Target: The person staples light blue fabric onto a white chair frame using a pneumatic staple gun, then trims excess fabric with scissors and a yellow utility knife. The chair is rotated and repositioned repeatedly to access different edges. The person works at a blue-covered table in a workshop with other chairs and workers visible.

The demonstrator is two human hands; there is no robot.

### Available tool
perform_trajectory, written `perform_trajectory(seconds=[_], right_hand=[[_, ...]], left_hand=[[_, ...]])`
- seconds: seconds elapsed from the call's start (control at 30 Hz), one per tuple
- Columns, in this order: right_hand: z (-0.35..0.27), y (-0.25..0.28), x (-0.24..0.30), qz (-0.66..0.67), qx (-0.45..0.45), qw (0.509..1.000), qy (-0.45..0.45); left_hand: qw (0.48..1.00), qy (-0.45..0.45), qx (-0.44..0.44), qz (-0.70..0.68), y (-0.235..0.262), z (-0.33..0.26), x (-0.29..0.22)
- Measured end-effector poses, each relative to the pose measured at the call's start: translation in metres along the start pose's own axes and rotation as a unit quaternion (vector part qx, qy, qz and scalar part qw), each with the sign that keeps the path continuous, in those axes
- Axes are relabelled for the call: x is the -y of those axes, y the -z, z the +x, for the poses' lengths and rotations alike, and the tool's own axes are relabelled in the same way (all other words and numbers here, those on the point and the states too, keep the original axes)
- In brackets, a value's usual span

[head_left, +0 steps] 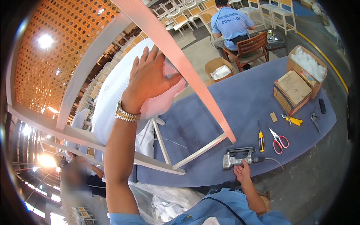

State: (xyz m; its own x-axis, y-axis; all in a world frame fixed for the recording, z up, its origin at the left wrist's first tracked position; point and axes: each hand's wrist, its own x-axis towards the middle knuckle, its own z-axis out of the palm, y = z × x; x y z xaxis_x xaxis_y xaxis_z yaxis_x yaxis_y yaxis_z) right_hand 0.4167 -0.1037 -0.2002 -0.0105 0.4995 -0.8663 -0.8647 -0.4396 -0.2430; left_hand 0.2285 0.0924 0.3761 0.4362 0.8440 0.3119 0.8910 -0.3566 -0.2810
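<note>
A pale wooden chair [204,90] lies tipped on the blue-grey covered table [240,97]. My left hand [148,75], with a metal watch on its wrist, rests spread over the chair's white padded seat [112,101], its thumb beside a wooden rail. My right hand [242,171] is at the near edge of the table, against the lower side of a silver staple gun [236,160] with a hose. The fingers of that hand are loosely bent and apart, not wrapped round the handle. The chair's perforated panel [63,48] rises at the upper left.
On the table's right lie a yellow screwdriver [261,140], red-handled scissors [278,140], a yellow cutter [293,120] and pliers [315,122]. Cardboard boxes [294,90] stand behind them. Beyond sits a person in a blue shirt [230,22]; another person [80,176] is at left.
</note>
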Motion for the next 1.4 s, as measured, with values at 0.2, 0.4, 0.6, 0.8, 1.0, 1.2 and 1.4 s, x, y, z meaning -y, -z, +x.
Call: perform_trajectory(seconds=[0.2, 0.4, 0.6, 0.8, 1.0, 1.2, 1.4], right_hand=[[0.028, -0.02, 0.004, -0.089, 0.038, 0.994, 0.056], [-0.017, -0.027, 0.007, -0.017, 0.145, 0.98, 0.133], [-0.151, -0.084, 0.021, 0.09, 0.45, 0.883, 0.104], [-0.147, -0.194, 0.017, -0.034, 0.502, 0.701, 0.506], [-0.153, -0.312, 0.045, 0.064, 0.458, 0.515, 0.722], [-0.162, -0.346, 0.049, 0.042, 0.4, 0.517, 0.755], [-0.167, -0.355, 0.057, 0.028, 0.38, 0.496, 0.78]], left_hand=[[0.978, -0.12, 0.052, -0.162, 0.031, -0.011, 0.033], [0.998, -0.055, 0.015, 0.01, 0.016, -0.029, 0.035], [0.988, -0.053, -0.065, 0.133, -0.002, -0.044, 0.014], [0.961, -0.057, -0.123, 0.239, -0.027, -0.041, -0.005], [0.953, -0.026, -0.159, 0.258, -0.045, -0.042, -0.015], [0.931, -0.012, -0.175, 0.321, -0.058, -0.048, -0.024], [0.934, 0.042, -0.158, 0.317, -0.062, -0.05, -0.031]])
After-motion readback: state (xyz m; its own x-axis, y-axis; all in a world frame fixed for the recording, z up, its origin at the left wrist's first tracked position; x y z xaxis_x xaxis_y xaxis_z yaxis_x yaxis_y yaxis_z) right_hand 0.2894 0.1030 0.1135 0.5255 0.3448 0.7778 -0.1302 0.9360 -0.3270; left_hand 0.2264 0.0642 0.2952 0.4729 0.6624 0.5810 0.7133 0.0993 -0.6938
